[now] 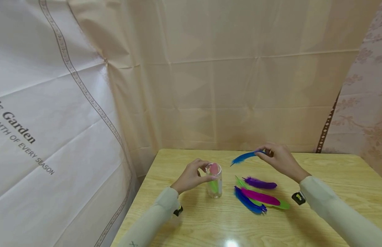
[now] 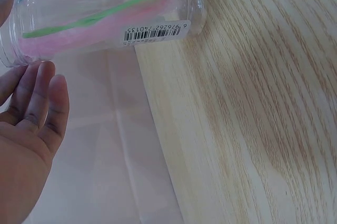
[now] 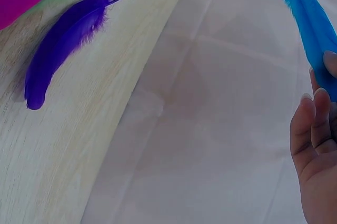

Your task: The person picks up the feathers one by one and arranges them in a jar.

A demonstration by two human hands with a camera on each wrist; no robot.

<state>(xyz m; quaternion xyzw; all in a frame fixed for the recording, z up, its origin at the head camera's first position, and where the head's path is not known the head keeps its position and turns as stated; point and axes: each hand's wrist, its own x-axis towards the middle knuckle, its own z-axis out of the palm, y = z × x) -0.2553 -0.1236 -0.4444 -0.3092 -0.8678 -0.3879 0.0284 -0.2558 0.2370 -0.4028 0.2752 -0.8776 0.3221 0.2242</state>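
My left hand (image 1: 192,175) grips a clear plastic jar (image 2: 110,16) near its rim, thumb on the near side and fingers behind. Inside the upright jar lean a pink feather (image 1: 214,168) and a green feather (image 2: 89,19); a barcode label (image 2: 157,33) is stuck on its wall. Between thumb and fingers, my right hand (image 1: 278,159) pinches a light blue feather (image 1: 244,157) by its broad end, above the table and right of the jar. The bare quill points down and left toward the jar's mouth.
On the wooden table (image 1: 184,223), right of the jar, lie a purple feather (image 1: 260,183), a magenta feather (image 1: 261,197), a dark blue feather (image 1: 247,201) and green feathers (image 1: 283,205) partly beneath them. A beige cloth (image 1: 234,85) hangs behind the table.
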